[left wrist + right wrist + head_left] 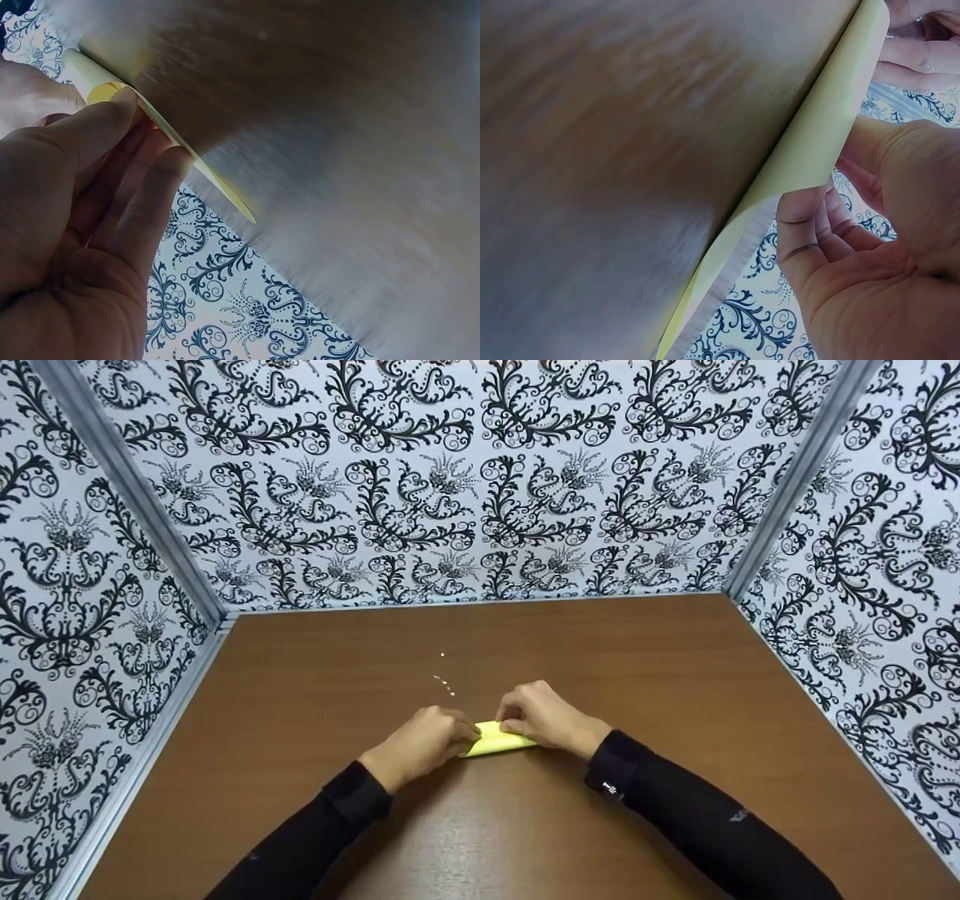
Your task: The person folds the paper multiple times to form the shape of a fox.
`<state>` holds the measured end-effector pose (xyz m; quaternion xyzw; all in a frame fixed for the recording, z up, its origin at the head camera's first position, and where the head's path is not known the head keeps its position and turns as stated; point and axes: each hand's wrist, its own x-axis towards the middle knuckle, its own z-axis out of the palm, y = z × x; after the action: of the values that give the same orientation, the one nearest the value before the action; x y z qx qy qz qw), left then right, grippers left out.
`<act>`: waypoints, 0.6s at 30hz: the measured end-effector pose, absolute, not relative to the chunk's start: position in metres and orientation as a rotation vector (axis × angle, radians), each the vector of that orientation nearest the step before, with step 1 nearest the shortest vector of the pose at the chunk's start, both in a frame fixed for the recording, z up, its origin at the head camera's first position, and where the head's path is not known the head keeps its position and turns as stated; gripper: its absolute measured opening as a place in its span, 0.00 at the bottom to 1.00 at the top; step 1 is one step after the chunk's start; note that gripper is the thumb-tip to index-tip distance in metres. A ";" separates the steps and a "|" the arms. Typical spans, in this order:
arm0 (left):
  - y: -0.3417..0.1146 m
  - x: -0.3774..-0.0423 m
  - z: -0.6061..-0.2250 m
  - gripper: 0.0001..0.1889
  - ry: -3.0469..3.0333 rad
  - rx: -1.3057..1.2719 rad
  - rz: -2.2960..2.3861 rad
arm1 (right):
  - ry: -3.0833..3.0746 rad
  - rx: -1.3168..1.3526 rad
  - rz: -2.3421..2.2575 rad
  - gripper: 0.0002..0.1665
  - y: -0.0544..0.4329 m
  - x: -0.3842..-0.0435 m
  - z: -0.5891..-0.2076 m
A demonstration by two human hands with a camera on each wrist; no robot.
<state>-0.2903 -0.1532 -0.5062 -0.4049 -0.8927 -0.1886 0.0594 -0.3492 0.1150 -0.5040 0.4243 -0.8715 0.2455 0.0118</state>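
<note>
A yellow sheet of paper [495,740], curled over into a loose roll, lies on the table between both hands. My left hand [427,740] pinches its left end. In the left wrist view, the thumb presses on the curled edge of the paper [91,73] while the fingers sit behind it, and a flat part runs out past them. At the other end my right hand [546,716] grips the paper from the far side. Seen from the right wrist, the thumb lies against the roll [817,139] and the index fingertip is at its open end.
Several tiny white specks [445,684] lie on the brown wooden table [615,660] beyond the hands. Walls with a black-and-white scroll pattern [495,487] enclose the table at the back and sides, with grey metal posts [795,472] in the corners.
</note>
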 end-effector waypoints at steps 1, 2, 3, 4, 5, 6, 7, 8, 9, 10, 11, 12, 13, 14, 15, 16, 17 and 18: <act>-0.153 -0.290 -0.506 0.09 -2.705 -1.226 -0.570 | -2.716 1.321 0.766 0.02 0.115 -0.349 -0.504; -0.153 -0.290 -0.506 0.09 -2.707 -1.226 -0.570 | -2.716 1.317 0.766 0.02 0.115 -0.348 -0.504; -0.153 -0.290 -0.505 0.09 -2.708 -1.226 -0.573 | -2.718 1.311 0.770 0.02 0.114 -0.348 -0.504; -0.153 -0.290 -0.505 0.09 -2.707 -1.224 -0.574 | -2.722 1.304 0.774 0.02 0.114 -0.348 -0.504; -0.153 -0.290 -0.505 0.09 -2.707 -1.224 -0.576 | -2.727 1.296 0.775 0.02 0.114 -0.348 -0.503; -0.153 -0.290 -0.505 0.09 -2.706 -1.224 -0.579 | -2.727 1.290 0.776 0.02 0.114 -0.348 -0.503; -0.153 -0.290 -0.505 0.09 -2.706 -1.225 -0.577 | -2.734 1.280 0.780 0.03 0.114 -0.348 -0.503; -0.153 -0.290 -0.506 0.09 -2.705 -1.225 -0.575 | -2.739 1.270 0.785 0.03 0.114 -0.348 -0.503; -0.153 -0.290 -0.506 0.08 -2.704 -1.226 -0.573 | -2.742 1.264 0.790 0.03 0.114 -0.347 -0.503; -0.152 -0.290 -0.506 0.08 -2.703 -1.228 -0.568 | -2.742 1.260 0.796 0.04 0.113 -0.348 -0.503; -0.152 -0.290 -0.506 0.08 -2.702 -1.229 -0.563 | -2.736 1.261 0.799 0.04 0.113 -0.348 -0.503; -0.152 -0.290 -0.506 0.08 -2.699 -1.230 -0.558 | -2.731 1.261 0.802 0.04 0.113 -0.348 -0.503; -0.153 -0.290 -0.506 0.08 -2.698 -1.231 -0.555 | -2.731 1.262 0.803 0.04 0.113 -0.348 -0.503; -0.153 -0.290 -0.506 0.08 -2.695 -1.233 -0.554 | -2.725 1.265 0.800 0.04 0.113 -0.348 -0.504; -0.153 -0.290 -0.507 0.08 -2.691 -1.235 -0.553 | -2.720 1.268 0.798 0.04 0.113 -0.348 -0.504; -0.153 -0.290 -0.507 0.08 -2.687 -1.239 -0.558 | -2.720 1.267 0.799 0.04 0.113 -0.348 -0.504; -0.153 -0.290 -0.507 0.08 -2.683 -1.241 -0.564 | -2.724 1.265 0.801 0.04 0.113 -0.348 -0.504; -0.154 -0.290 -0.508 0.08 -2.679 -1.243 -0.570 | -2.729 1.260 0.803 0.04 0.113 -0.348 -0.504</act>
<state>-0.2902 -0.1537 -0.5078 -0.4124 -0.8887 -0.1889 0.0668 -0.3479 0.1127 -0.5041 0.4050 -0.8770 0.2580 0.0149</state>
